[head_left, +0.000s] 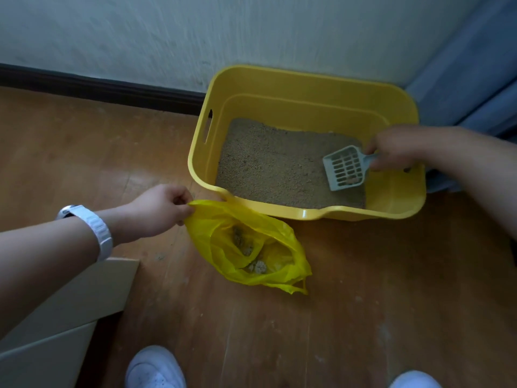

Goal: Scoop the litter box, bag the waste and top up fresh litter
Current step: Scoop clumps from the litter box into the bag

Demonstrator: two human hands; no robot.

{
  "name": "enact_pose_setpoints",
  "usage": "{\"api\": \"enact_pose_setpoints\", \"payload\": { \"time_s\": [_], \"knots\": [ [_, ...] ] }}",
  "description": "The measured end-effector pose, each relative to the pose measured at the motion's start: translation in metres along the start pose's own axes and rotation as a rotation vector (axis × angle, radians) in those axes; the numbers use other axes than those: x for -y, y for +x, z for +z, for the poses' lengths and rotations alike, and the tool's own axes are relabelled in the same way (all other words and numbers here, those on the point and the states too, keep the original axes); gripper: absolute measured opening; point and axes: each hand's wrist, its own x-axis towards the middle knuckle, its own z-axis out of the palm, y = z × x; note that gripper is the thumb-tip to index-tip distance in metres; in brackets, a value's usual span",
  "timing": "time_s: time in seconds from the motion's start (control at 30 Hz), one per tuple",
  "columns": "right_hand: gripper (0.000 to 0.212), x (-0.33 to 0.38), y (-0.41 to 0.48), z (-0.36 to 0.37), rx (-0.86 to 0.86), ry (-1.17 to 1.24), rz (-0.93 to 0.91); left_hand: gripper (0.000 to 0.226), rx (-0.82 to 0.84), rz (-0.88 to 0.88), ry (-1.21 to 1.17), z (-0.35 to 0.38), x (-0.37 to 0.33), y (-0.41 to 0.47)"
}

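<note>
Inside the yellow plastic litter box (305,107), over the right part of its sandy litter (268,166), the right hand (397,148) curls its fingers round a grey slotted plastic scoop (345,168) carrying a small clump. Just in front of that box, the left hand (161,210) pinches the rim of a yellow plastic bag (251,247) on the wooden floor (363,303), likely holding it open for the load; clumps already lie inside.

Wooden floor (363,289), white wall (251,32), dark baseboard (98,86), blue curtain (470,79).
</note>
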Motion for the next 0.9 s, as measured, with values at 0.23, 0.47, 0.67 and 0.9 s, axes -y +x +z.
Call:
{"api": "enact_pose_setpoints", "payload": {
  "time_s": [0.23,0.47,0.67,0.9],
  "knots": [
    [0.041,-0.004,0.032,0.019,0.121,-0.165,-0.021,0.006,-0.001,0.004,-0.155,0.007,-0.009,0.007],
    [0.038,-0.005,0.057,0.028,0.082,0.001,-0.128,0.033,0.008,0.038,-0.268,0.011,-0.011,0.010],
    [0.031,0.011,0.076,0.038,0.036,0.136,-0.187,0.048,-0.014,-0.030,-0.403,0.013,-0.017,0.012],
    [0.030,0.052,0.100,0.034,-0.022,0.165,-0.311,0.040,0.032,-0.023,-0.447,0.013,-0.017,0.015]
  ]
}}
